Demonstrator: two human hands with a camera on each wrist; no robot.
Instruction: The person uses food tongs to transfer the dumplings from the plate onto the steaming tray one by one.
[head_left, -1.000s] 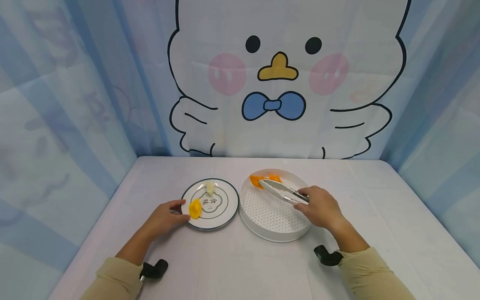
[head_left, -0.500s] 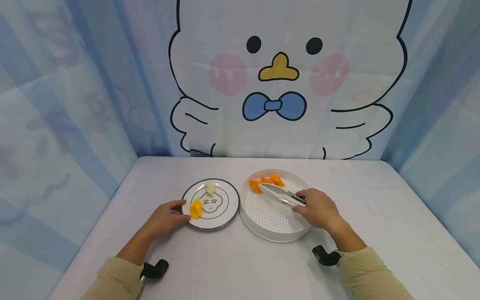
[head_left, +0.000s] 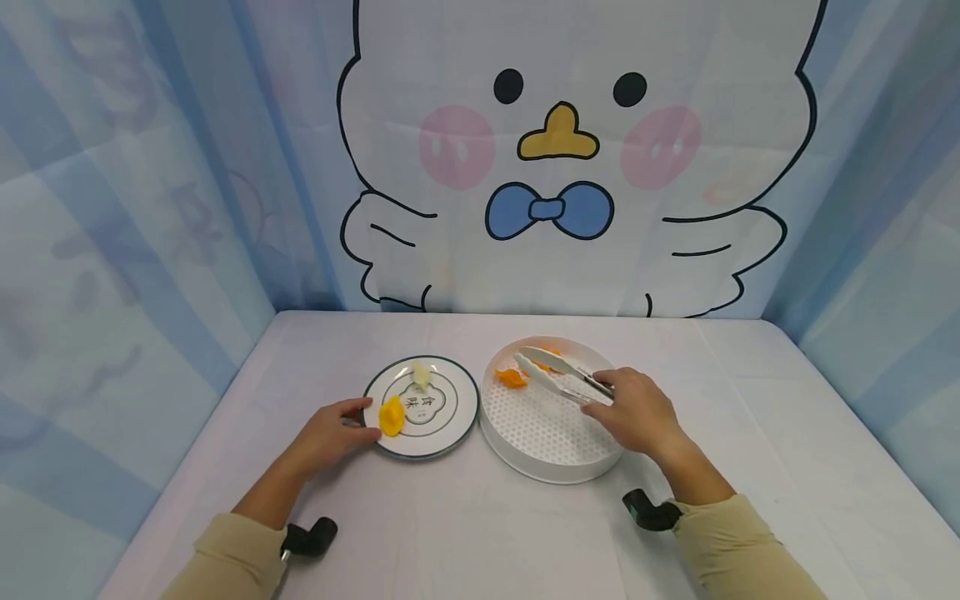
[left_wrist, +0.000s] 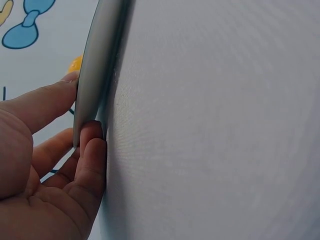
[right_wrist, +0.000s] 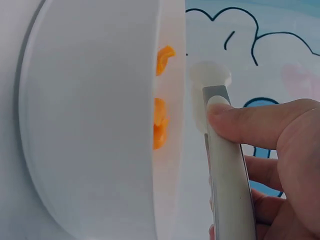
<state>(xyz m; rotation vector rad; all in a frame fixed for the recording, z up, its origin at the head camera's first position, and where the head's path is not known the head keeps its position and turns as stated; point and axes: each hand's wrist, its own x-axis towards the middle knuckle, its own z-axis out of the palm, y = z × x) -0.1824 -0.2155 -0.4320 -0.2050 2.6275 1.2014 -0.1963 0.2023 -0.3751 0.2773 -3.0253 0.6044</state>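
My left hand (head_left: 330, 433) pinches the near-left rim of a white, dark-edged plate (head_left: 453, 429). In the left wrist view the thumb lies on top and fingers reach under the plate. On it sit a yellow-orange piece (head_left: 391, 416), close to my fingertips, and a small pale piece (head_left: 422, 375). My right hand (head_left: 637, 410) holds metal tongs (head_left: 558, 362) with pale tips, thumb pressing one arm. The tips stand apart over a round white perforated tray (head_left: 555, 442). One orange piece (head_left: 512, 379) lies beside them; others (right_wrist: 160, 122) lie at the far side, partly hidden by the tongs.
Both dishes stand side by side on a white-covered table (head_left: 480, 533). A curtain (head_left: 555, 275) with a cartoon bird hangs behind the table's back edge. Black camera mounts (head_left: 311, 537) stick out at both wrists.
The tongs first come back from the orange pieces, then move up over the far ones with their tips spread. The left orange piece now lies apart. My left hand stays at the plate.
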